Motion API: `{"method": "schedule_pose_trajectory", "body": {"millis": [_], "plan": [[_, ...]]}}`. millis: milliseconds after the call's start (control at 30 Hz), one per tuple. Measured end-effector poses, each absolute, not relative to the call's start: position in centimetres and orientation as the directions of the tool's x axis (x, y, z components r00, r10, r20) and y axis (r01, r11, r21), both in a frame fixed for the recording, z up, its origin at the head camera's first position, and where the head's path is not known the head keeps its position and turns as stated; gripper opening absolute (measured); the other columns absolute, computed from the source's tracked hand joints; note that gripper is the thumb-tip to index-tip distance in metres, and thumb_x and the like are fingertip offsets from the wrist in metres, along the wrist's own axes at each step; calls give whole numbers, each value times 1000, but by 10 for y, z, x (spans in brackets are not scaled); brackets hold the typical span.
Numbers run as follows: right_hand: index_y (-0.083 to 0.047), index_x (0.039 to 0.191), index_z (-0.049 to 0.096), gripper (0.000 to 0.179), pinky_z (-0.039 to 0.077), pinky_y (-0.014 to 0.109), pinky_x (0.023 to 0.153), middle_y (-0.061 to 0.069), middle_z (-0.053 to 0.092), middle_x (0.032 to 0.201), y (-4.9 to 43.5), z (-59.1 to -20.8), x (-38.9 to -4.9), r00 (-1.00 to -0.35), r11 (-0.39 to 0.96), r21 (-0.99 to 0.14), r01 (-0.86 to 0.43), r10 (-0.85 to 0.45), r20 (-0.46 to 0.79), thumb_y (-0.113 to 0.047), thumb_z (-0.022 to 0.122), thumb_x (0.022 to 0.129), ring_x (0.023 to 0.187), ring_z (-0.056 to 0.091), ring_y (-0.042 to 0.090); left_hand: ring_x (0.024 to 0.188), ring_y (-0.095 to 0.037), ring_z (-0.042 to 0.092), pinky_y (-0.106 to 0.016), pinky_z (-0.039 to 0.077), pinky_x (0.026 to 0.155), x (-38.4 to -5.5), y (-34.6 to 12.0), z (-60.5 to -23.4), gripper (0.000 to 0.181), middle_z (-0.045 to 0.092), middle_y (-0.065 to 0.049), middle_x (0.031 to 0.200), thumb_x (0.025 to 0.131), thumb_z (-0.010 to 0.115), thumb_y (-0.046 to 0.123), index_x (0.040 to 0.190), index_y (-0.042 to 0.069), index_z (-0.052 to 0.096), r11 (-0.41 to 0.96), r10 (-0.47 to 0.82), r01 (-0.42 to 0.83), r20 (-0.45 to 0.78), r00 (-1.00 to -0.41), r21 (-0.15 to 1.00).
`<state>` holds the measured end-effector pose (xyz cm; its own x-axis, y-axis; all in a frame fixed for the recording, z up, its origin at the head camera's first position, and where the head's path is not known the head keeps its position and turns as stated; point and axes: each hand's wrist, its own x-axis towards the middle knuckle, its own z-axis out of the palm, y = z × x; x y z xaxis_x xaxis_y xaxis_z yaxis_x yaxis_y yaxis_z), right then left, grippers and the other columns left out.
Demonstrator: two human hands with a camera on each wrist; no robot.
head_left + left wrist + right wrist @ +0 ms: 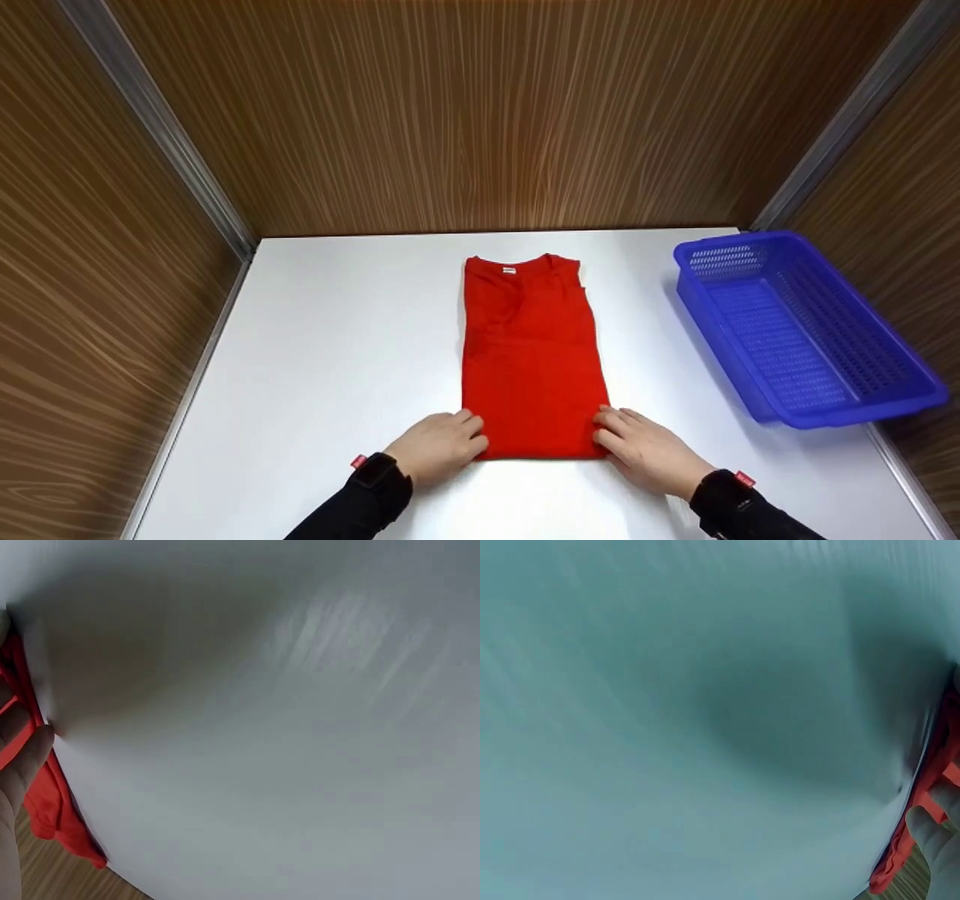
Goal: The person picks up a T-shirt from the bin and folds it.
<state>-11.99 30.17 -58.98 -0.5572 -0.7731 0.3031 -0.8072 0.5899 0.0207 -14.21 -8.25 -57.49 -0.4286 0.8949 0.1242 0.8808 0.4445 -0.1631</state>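
Note:
A red shirt (532, 360), folded into a long narrow shape, lies flat on the white table, its neckline with a small pale label at the far end. At the near left corner, my left hand (442, 446) grips the shirt, fingertips over the cloth and thumb by the bottom edge. My right hand (649, 450) holds the near right corner the same way. In the left wrist view, fingers (28, 757) lie across the red side edge. The right wrist view has fingers (928, 829) bent over the red cloth, much of that hand being out of frame.
A blue perforated plastic basket (780, 337) stands on the right of the white table (337, 337). Wood-grain panels (510, 112) enclose the table at the back and both sides, with metal strips (172, 135) at the corners.

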Motion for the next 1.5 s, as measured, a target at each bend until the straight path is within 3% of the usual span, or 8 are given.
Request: {"method": "schedule_pose_trajectory", "body": {"millis": [167, 300, 567, 733, 833, 967, 1100, 1500], "plan": [[-8, 96, 65, 28, 59, 44, 86, 9, 70, 107, 297, -590, -124, -521, 590, 68, -804, -756, 395, -7, 78, 72, 102, 72, 30, 86, -13, 56, -23, 50, 67, -140, -79, -572, 5, 60, 6, 92, 91, 71, 19, 94, 19, 67, 471, 881, 859, 140, -451, -199], [-8, 92, 63, 25, 59, 44, 84, 4, 71, 93, 294, -582, -125, -547, 599, -35, -800, -703, 454, -2, 75, 70, 87, 73, 24, 79, -13, 54, -23, 46, 65, -140, -82, -564, 12, 55, 6, 85, 85, 74, 15, 88, 17, 63, 529, 836, 849, 174, -520, -1], [-14, 101, 62, 18, 53, 25, 62, -1, 76, 94, 299, -534, -117, -800, 565, -617, -547, -571, 187, 2, 64, 92, 76, 63, 3, 69, -3, 50, -18, 41, 63, -140, -97, -528, 16, 63, 9, 79, 79, 63, 5, 85, 17, 54, 517, 709, 652, 148, -689, 555], [-5, 106, 58, 10, 51, 23, 63, 1, 70, 81, 301, -505, -120, -818, 400, -863, -307, -574, 26, 1, 52, 102, 72, 60, 2, 62, -1, 42, -20, 35, 60, -145, -103, -509, 15, 49, 10, 67, 85, 53, 2, 88, 15, 46, 414, 648, 392, 36, -761, 822], [3, 110, 54, 11, 62, 41, 67, 3, 69, 84, 299, -493, -124, -810, 278, -950, -144, -585, -48, -4, 47, 106, 78, 71, 13, 58, -4, 51, -23, 49, 59, -148, -105, -500, 13, 52, 6, 66, 90, 48, 1, 90, 14, 44, 320, 625, 216, -34, -780, 923], [10, 114, 50, 23, 60, 54, 62, 5, 70, 89, 299, -484, -134, -794, 153, -988, 22, -598, -110, -12, 45, 109, 74, 74, 22, 59, -18, 69, -44, 61, 60, -154, -106, -493, 5, 67, -5, 70, 98, 45, 5, 97, 9, 46, 211, 585, 0, -127, -801, 977], [6, 114, 54, 24, 61, 42, 60, 1, 69, 88, 299, -485, -148, -810, 93, -992, 88, -572, -126, -16, 48, 109, 69, 71, 16, 55, -20, 69, -41, 60, 56, -163, -102, -493, 2, 67, -6, 68, 101, 47, 8, 102, 6, 46, 149, 519, -118, -179, -836, 982], [-3, 113, 59, 22, 55, 30, 71, -2, 61, 85, 291, -512, -199, -961, 163, -970, 179, -183, -208, -24, 52, 108, 72, 61, 11, 59, -12, 45, -24, 37, 57, -213, -59, -508, 12, 52, 3, 70, 106, 51, 19, 114, 10, 53, 291, 167, -35, -87, -982, 956]]}}
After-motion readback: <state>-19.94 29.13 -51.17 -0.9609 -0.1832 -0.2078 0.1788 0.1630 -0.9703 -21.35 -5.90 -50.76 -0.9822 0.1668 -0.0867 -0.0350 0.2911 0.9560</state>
